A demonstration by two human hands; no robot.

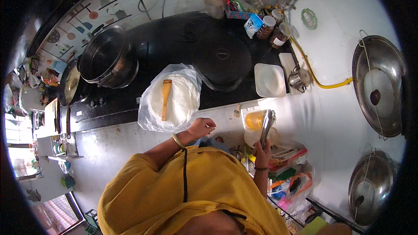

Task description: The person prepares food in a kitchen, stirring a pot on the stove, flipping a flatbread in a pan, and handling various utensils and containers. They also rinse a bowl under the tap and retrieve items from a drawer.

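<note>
My right hand grips a pair of metal tongs, held up off the counter's front edge at the right. My left hand is loosely curled in front of my body with nothing visible in it. Just beyond it lies a clear plastic bag on the counter, with a pale, round, flat stack in it, possibly dough sheets. A wooden spatula rests on top. To the right of the bag sits a round black electric griddle. A white square dish stands beyond the griddle, near the edge.
A large metal pot and a wok occupy the left side. Jars and a white-blue packet stand at the back right. Beside them is a small metal pot. A yellow hose and pan lids line the right wall.
</note>
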